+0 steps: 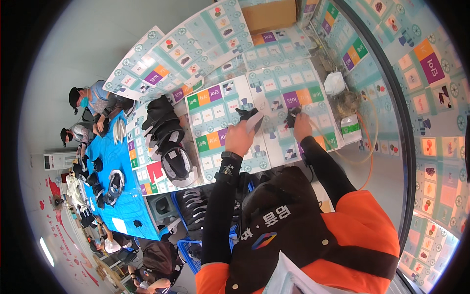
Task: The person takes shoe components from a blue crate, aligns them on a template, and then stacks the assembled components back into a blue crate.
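My left hand is closed on a curved black piece with a pale grey edge, held just above the printed board covering the bench. To its right, my right hand grips a small dark tool, whose exact kind I cannot make out. A thin pale hose runs near that hand. The two hands are apart. Left of them, a stack of similar black curved pieces stands on the bench, with a black-and-grey one at its near end.
A white panel with colourful prints rises at the right behind a dark frame. A cardboard box sits at the back. Below the bench edge, blue crates hold more black pieces. Co-workers are at a blue-covered table on the left.
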`<state>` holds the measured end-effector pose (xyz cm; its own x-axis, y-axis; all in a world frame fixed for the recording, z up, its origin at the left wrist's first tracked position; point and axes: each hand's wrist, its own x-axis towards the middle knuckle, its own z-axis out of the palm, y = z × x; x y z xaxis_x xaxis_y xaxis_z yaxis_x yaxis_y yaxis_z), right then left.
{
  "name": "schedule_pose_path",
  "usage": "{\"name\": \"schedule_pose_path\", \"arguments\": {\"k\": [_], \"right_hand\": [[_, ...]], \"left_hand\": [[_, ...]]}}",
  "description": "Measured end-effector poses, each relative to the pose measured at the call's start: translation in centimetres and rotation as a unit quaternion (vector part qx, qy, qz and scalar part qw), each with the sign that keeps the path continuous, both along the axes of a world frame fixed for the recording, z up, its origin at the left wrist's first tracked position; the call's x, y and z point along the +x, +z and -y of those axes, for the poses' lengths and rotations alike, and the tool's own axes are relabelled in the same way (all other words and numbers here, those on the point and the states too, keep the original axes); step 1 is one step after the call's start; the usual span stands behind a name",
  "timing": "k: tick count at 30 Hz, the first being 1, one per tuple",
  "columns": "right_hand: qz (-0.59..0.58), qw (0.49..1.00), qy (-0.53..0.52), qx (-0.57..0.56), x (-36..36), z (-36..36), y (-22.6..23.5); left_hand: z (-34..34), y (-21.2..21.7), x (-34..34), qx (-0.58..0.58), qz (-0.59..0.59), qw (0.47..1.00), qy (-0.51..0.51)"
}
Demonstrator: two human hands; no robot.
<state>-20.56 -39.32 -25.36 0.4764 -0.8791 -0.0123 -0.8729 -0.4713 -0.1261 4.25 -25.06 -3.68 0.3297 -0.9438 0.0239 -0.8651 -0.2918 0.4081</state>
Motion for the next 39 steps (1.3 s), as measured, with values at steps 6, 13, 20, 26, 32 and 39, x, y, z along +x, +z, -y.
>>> {"name": "schedule_pose_path", "arguments": {"k": [6, 13, 20, 26, 32, 39], "right_hand": [[0.004, 0.998, -0.024, 0.053, 1.0, -0.7, 0.2], [0.192, 0.976, -0.059, 0.08, 3.5, -3.6, 5.0], [0.411, 0.674, -0.107, 0.604, 4.9, -5.0, 10.5], [0.312, 0.809, -0.064, 0.494, 5.6, -4.6, 11.2], [0.264, 0.846, -0.026, 0.463, 6.2, -5.0, 12.0], [0.255, 0.873, -0.006, 0.416, 6.5, -5.3, 13.3]], "left_hand": [[0.8, 1.0, 0.4, -0.021, -0.057, 0.998, 0.031], [0.9, 0.2, 0.7, -0.03, -0.037, 0.998, 0.03], [0.9, -1.3, 2.3, -0.026, -0.052, 0.998, 0.038], [2.0, -0.5, 1.8, -0.011, -0.073, 0.996, 0.051], [1.6, 0.1, 1.9, 0.003, -0.085, 0.994, 0.062], [1.3, -0.4, 2.2, -0.001, -0.084, 0.995, 0.061]]}}
